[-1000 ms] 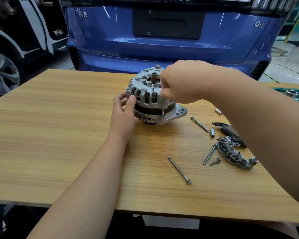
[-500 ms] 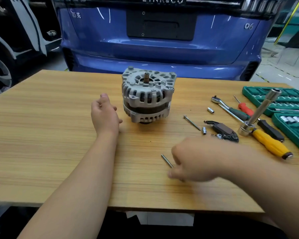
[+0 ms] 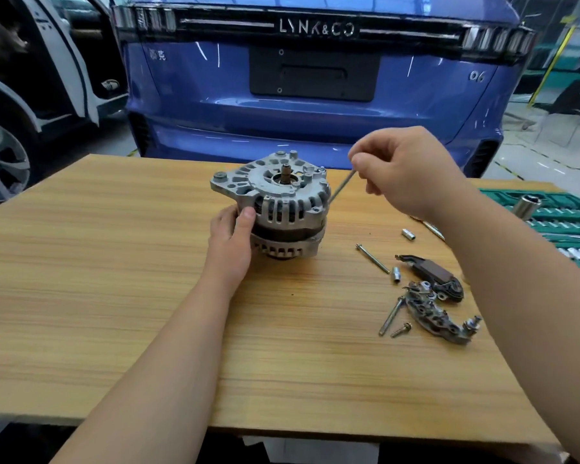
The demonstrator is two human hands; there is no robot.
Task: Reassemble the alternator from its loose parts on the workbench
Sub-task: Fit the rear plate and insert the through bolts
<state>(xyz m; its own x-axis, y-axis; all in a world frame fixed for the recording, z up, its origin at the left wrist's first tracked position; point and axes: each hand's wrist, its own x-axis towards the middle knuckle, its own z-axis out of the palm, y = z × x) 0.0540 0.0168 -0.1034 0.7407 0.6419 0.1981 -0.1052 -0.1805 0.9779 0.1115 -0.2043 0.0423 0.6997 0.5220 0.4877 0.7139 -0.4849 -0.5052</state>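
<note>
The silver alternator (image 3: 282, 202) stands upright on the wooden workbench (image 3: 114, 296), shaft end up. My left hand (image 3: 231, 236) grips its left side, thumb on the finned housing. My right hand (image 3: 406, 169) pinches the head of a long through bolt (image 3: 340, 187) that slants down, its tip at the housing's right rim. To the right lie another long bolt (image 3: 372, 258), a shorter bolt (image 3: 390, 314), a small screw (image 3: 401, 329), the grey rectifier plate (image 3: 439, 318) and the black brush holder (image 3: 431, 274).
A green socket set tray (image 3: 556, 222) sits at the table's right edge, with a chrome socket (image 3: 526, 205) standing by it. Two small sleeves (image 3: 408, 235) lie near the bolts. A blue car's rear (image 3: 315, 95) stands just behind the bench.
My right hand picked a long bolt off the table near the front and carried it up to the alternator's right rim. My left hand went back onto the housing, which is now turned.
</note>
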